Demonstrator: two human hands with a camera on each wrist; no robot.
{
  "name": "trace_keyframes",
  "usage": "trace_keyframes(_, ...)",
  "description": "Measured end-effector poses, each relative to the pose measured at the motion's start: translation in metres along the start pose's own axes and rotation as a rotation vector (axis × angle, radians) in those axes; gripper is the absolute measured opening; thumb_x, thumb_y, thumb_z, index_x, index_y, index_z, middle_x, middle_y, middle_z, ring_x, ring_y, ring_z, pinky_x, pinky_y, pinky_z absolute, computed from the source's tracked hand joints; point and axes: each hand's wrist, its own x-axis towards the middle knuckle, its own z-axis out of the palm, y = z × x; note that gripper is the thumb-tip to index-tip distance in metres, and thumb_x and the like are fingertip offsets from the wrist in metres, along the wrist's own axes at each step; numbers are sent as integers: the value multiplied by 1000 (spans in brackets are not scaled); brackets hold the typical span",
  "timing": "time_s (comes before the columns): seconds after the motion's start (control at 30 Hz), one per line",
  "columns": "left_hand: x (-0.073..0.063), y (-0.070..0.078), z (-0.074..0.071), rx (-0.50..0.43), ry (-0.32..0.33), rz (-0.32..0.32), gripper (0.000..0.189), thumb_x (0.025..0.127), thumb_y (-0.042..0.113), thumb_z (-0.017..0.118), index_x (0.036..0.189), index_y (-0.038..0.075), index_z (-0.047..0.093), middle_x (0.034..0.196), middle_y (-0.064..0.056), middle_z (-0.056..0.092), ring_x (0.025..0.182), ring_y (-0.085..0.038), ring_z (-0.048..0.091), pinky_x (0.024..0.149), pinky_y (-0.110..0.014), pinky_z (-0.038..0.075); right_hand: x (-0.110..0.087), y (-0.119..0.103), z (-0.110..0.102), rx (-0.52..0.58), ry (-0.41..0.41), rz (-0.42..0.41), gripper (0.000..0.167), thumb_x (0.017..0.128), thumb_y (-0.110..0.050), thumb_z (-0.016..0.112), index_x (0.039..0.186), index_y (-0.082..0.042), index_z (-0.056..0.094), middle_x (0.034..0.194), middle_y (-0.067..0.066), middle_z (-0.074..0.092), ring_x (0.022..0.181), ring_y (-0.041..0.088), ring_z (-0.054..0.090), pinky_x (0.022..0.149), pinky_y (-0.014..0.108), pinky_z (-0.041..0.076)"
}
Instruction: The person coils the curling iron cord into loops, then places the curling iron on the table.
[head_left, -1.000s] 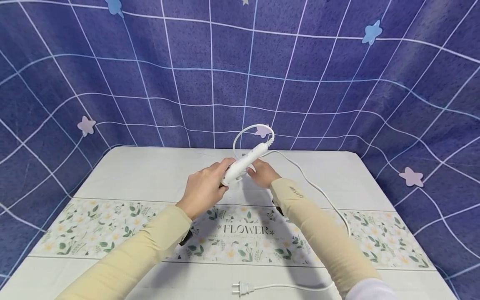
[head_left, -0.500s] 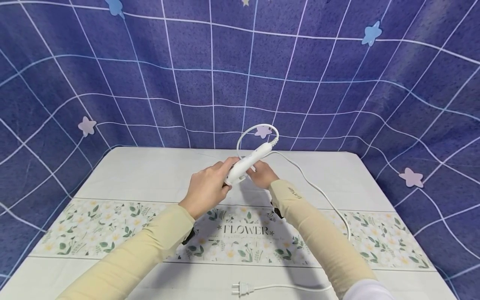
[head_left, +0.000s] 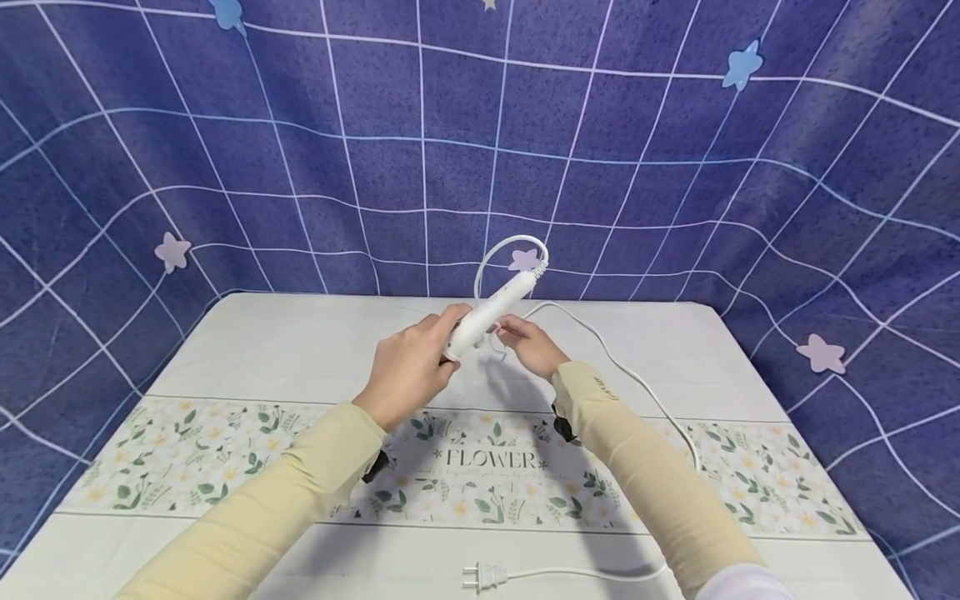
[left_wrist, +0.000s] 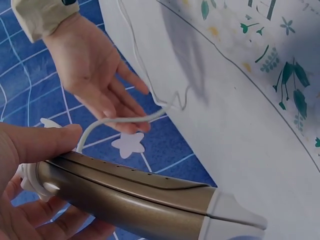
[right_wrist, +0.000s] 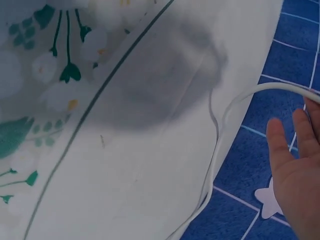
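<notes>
My left hand (head_left: 408, 367) grips a white curling iron (head_left: 491, 315) above the middle of the table, its handle end tilted up and away to the right. In the left wrist view the bronze barrel (left_wrist: 125, 195) points right, with a white tip; thumb and fingers hold it near the handle collar. My right hand (head_left: 531, 343) is beside the iron, palm turned up in the left wrist view, with fingers mostly extended. The white cord (left_wrist: 135, 119) loops from the handle and crosses those fingers. In the right wrist view the cord (right_wrist: 280, 86) meets the fingertips at the edge.
The cord runs down the table's right side to a two-pin plug (head_left: 489, 576) at the near edge. A white tablecloth (head_left: 300, 350) with a flower-printed band covers the table. Behind and at both sides hangs a blue grid-patterned curtain (head_left: 360, 175) with stars.
The curling iron has risen slightly, its handle end now higher. My right hand has shifted a little right, apart from the handle, and its fingers look straighter.
</notes>
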Motion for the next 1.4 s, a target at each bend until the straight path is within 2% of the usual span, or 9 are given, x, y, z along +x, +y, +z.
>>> trace_keyframes(0.13, 3, -2, -1, 2, 3, -17, 72, 78, 9, 87, 140, 18, 51, 104, -11, 72, 78, -33, 71, 58, -51, 55, -1, 6, -3, 48, 34, -47, 26, 108, -12, 44, 116, 6, 63, 118, 21, 67, 123, 34, 56, 105, 42, 41)
trace_keyframes(0.33, 4, -4, 0, 8, 3, -30, 70, 79, 9, 86, 140, 19, 52, 105, -11, 72, 77, -34, 71, 57, -51, 54, -7, 11, -10, 95, 173, -23, 25, 107, -14, 50, 121, 0, 65, 101, 21, 71, 103, 35, 63, 85, 34, 44)
trace_keyframes(0.53, 6, -4, 0, 6, -3, -36, 71, 80, 9, 85, 140, 20, 51, 105, -11, 72, 77, -34, 71, 57, -52, 55, -14, 16, -17, 133, 282, 9, 25, 106, -19, 55, 119, -5, 70, 97, 17, 71, 97, 24, 65, 87, 35, 48)
trace_keyframes(0.7, 7, -4, 1, 0, -9, -36, 71, 80, 9, 85, 141, 21, 51, 106, -11, 72, 78, -35, 71, 58, -52, 55, -23, 19, -24, 94, 341, -48, 27, 106, -24, 56, 118, -6, 72, 89, 16, 69, 88, 26, 64, 82, 32, 47)
trace_keyframes(0.9, 6, -5, 3, 5, -6, -35, 72, 79, 9, 85, 141, 21, 51, 104, -11, 72, 76, -35, 70, 56, -52, 54, -35, 19, -34, -46, 356, -139, 29, 105, -25, 58, 129, -13, 69, 82, 10, 71, 83, 31, 70, 75, 31, 51)
trace_keyframes(1.07, 5, -7, 3, 12, -6, -34, 71, 79, 9, 86, 140, 20, 51, 102, -11, 72, 76, -35, 70, 56, -51, 54, -40, 19, -37, -43, 333, -187, 16, 104, -12, 58, 107, -2, 70, 93, 11, 72, 89, 25, 70, 88, 34, 53)
trace_keyframes(1.13, 5, -7, 4, 12, -6, -33, 70, 79, 9, 86, 139, 20, 52, 102, -11, 72, 76, -35, 70, 56, -52, 55, -42, 18, -38, -29, 318, -205, 14, 103, -8, 57, 104, 0, 68, 92, 12, 72, 87, 26, 69, 90, 36, 52)
trace_keyframes(1.23, 5, -6, 4, 12, -12, -35, 70, 79, 9, 86, 139, 20, 52, 102, -11, 72, 77, -35, 70, 57, -52, 55, -46, 16, -40, -65, 303, -215, 17, 104, -11, 56, 112, -4, 69, 86, 14, 69, 82, 30, 68, 85, 39, 49)
trace_keyframes(1.4, 4, -8, 4, 16, -18, -41, 71, 78, 10, 87, 139, 19, 52, 102, -12, 72, 77, -35, 71, 57, -52, 55, -53, 13, -44, -190, 285, -273, 25, 105, -22, 57, 122, -11, 71, 86, 9, 69, 85, 23, 67, 82, 45, 51)
